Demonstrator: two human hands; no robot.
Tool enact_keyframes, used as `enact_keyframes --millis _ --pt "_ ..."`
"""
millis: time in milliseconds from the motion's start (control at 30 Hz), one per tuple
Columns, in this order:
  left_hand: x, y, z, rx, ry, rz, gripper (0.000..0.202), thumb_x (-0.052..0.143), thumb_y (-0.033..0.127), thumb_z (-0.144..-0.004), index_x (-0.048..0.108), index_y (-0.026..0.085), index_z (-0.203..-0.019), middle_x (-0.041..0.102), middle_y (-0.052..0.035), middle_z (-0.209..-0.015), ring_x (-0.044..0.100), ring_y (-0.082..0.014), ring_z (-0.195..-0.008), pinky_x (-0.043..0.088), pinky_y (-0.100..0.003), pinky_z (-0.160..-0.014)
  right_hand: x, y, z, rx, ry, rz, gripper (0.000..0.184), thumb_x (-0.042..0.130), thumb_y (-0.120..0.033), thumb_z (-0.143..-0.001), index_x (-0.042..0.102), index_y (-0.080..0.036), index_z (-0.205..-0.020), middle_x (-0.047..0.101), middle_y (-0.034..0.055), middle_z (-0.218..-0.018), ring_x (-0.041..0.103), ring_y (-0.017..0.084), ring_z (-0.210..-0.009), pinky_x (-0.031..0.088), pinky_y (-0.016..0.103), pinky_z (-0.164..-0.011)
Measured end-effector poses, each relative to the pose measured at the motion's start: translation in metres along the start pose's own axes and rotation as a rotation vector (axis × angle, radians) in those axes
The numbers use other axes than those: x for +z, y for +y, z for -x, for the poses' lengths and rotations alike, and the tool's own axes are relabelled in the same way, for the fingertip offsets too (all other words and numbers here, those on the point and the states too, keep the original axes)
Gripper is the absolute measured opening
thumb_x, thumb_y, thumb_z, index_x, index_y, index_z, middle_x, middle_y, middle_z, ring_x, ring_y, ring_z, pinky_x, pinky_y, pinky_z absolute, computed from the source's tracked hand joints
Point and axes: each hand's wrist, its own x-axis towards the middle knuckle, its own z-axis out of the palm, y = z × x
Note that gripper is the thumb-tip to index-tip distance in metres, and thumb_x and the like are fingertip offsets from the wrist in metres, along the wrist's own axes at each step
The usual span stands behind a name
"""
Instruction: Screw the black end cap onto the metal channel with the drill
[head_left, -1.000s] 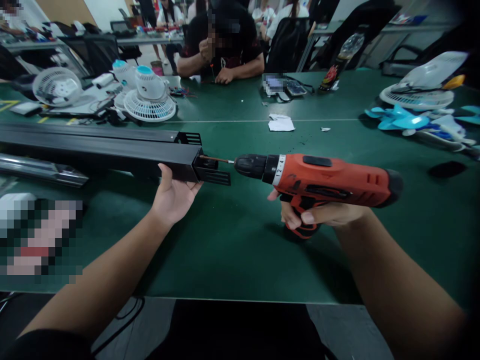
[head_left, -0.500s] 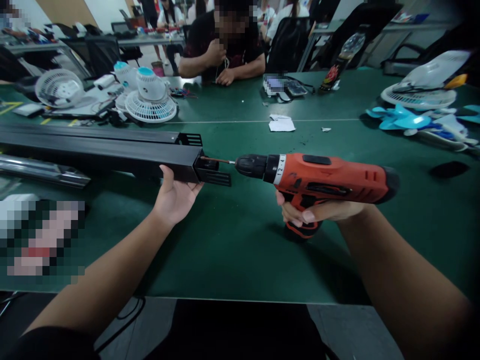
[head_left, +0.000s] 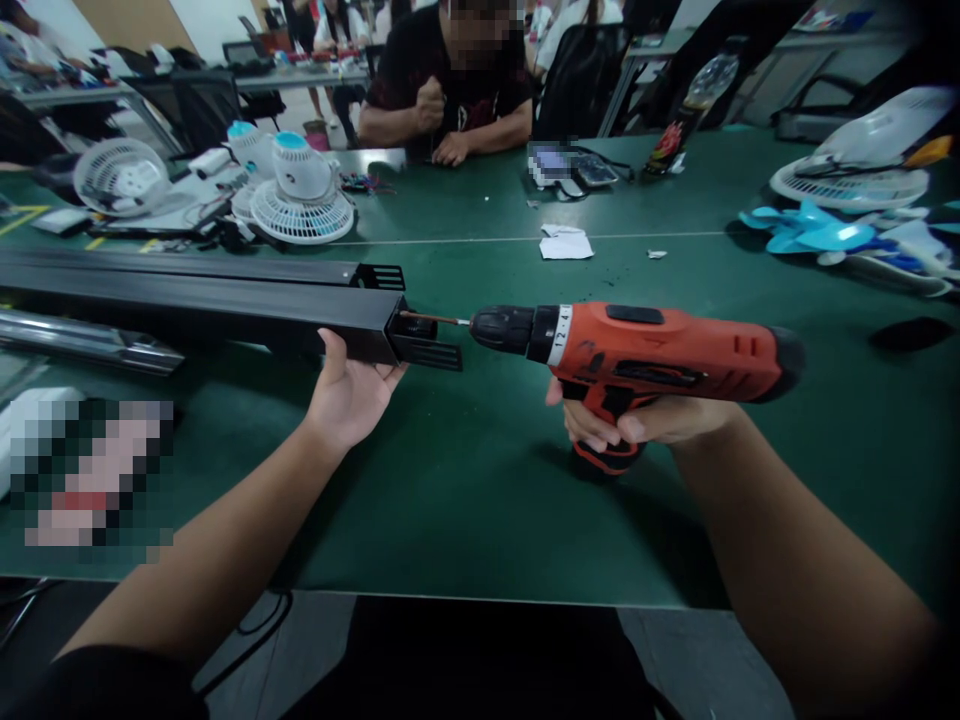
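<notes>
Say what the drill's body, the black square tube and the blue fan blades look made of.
Drill body: probably moulded plastic, satin red-orange, with slots shaped into it.
Black square tube: perhaps coated metal, satin; crisp edges, soft sheen.
Blue fan blades: likely plastic, glossy; a bright highlight.

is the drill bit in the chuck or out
In: the long bit sticks out of the black chuck on the red drill; whether its tip touches the black tube, I cannot tell.
</notes>
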Motion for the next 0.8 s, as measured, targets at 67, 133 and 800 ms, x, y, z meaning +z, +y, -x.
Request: enact_keyframes --millis 67,133,800 --pt "-0.0008 0.0015 0.0005 -0.010 -0.010 0.007 0.076 0.061 0.088 -0.111 0.076 0.036 -0.163 0.080 -0.0044 -0.166 0.056 -0.0337 -0.176 0.058 -0.046 -0.135 -0.0008 0.0001 -0.0004 0.002 -0.003 0.010 0.055 0.103 -0.052 -0.087 0.081 -0.019 -0.126 0.074 -0.0053 -0.065 0.069 0.016 -0.056 0.067 0.034 -0.065" --pt "-0.0015 0.0027 0.0010 -0.028 -0.029 0.021 0.073 0.063 0.086 -0.111 0.075 0.037 -0.164 0.080 -0.0036 -0.166 0.056 -0.0337 -0.175 0.056 -0.047 -0.137 -0.0009 -0.0006 -0.0011 -0.003 -0.012 0.022 0.060 0.103 -0.055 -0.086 0.080 -0.019 -0.128 0.074 -0.0061 -0.065 0.070 0.017 -0.056 0.067 0.034 -0.064" --pt "-0.0091 0.0017 -0.0024 -0.067 -0.008 0.048 0.075 0.062 0.087 -0.111 0.070 0.041 -0.169 0.082 -0.0014 -0.163 0.060 -0.0306 -0.173 0.057 -0.046 -0.138 0.0010 -0.0031 -0.0013 -0.048 -0.022 0.039 0.068 0.105 -0.058 -0.080 0.081 -0.014 -0.126 0.078 -0.0002 -0.068 0.074 0.021 -0.058 0.066 0.038 -0.062"
